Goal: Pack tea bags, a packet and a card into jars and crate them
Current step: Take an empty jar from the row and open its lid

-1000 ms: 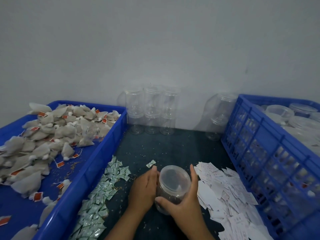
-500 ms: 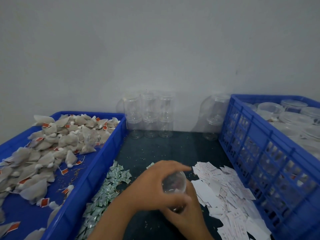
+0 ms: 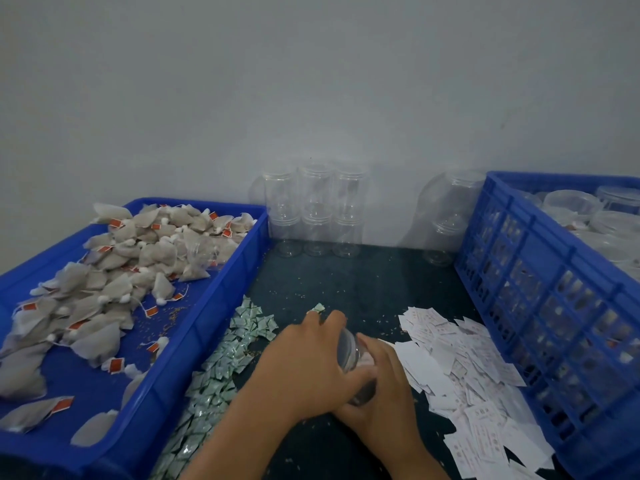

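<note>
right hand [image 3: 384,386] grips the jar [image 3: 351,353] body as a brace — left hand [image 3: 308,365] curls over its top, likely twisting it shut.

Left hand [image 3: 304,368] overlaps right hand [image 3: 386,396], both with fingers [image 3: 336,322] curled.

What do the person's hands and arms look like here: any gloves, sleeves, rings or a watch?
The left hand and right hand are ungloved, with no rings on the fingers that show. Both forearms are uncovered down to the frame's edge: no sleeve, watch or wristband in view.
</note>
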